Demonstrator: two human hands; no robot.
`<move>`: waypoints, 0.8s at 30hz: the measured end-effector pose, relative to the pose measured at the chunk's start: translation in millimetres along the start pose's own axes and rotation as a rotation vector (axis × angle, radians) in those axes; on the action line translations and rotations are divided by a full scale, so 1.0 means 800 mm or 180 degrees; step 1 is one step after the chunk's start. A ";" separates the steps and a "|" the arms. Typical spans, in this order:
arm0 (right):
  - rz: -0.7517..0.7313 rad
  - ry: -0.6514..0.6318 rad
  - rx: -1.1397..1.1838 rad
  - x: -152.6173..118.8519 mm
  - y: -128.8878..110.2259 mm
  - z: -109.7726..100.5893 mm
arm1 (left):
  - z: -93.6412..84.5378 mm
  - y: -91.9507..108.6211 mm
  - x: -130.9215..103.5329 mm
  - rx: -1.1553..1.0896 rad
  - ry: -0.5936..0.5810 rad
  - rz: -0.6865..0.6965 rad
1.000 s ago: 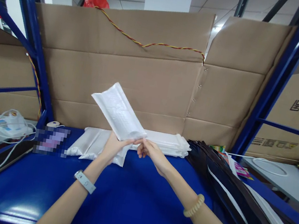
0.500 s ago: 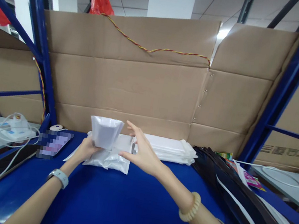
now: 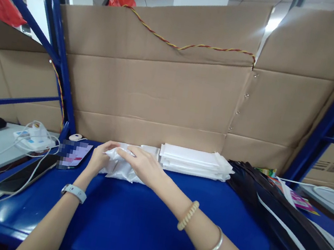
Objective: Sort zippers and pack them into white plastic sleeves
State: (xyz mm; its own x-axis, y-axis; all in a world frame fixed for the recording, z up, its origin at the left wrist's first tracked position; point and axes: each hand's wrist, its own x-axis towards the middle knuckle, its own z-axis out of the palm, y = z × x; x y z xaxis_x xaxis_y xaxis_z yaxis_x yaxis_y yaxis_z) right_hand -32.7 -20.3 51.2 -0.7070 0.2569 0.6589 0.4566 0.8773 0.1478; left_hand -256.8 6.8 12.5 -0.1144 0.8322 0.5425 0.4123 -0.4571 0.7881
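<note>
My left hand (image 3: 99, 158) and my right hand (image 3: 144, 166) are both closed on a white plastic-wrapped packet (image 3: 114, 153), one from each side. The packet is crumpled at its near edge and partly hidden by my fingers. Just under it, similar shiny white packets (image 3: 122, 172) lie on the blue tabletop (image 3: 139, 214). To the right of my right hand is a neat stack of flat white packets (image 3: 194, 162).
A cardboard panel (image 3: 156, 89) stands along the back. On the left are a phone (image 3: 76, 156), a dark tablet (image 3: 22, 177), a white power strip (image 3: 35, 137) and loose cables. Dark, long bags or fabric (image 3: 285, 221) lie along the right side.
My right hand has moved in from open beside the packet to gripping it. The packet, earlier held upright in my left hand, is now lower and tilted. The view has shifted slightly.
</note>
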 end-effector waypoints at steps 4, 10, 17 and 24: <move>-0.0062 -0.0203 -0.0069 -0.005 0.006 0.026 | -0.002 -0.001 -0.001 -0.0252 0.0035 -0.0119; 0.0189 -0.0464 -0.0083 -0.008 0.016 0.050 | 0.008 -0.002 -0.001 -0.0308 -0.0133 -0.0462; 0.0270 -0.0867 0.0211 -0.008 0.006 0.044 | 0.008 0.012 -0.005 0.0184 -0.0693 -0.0346; 0.0609 -0.0545 0.0587 -0.061 0.047 -0.015 | 0.012 -0.001 0.000 0.0729 -0.0889 -0.0070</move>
State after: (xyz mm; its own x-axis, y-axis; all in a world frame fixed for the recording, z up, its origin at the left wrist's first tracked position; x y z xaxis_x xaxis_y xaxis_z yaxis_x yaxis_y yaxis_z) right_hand 26.0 -4.7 33.6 -0.7055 0.4753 0.5257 0.4956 0.8611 -0.1135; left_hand -248.6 10.0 9.3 0.1127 0.9092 0.4008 0.6079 -0.3822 0.6960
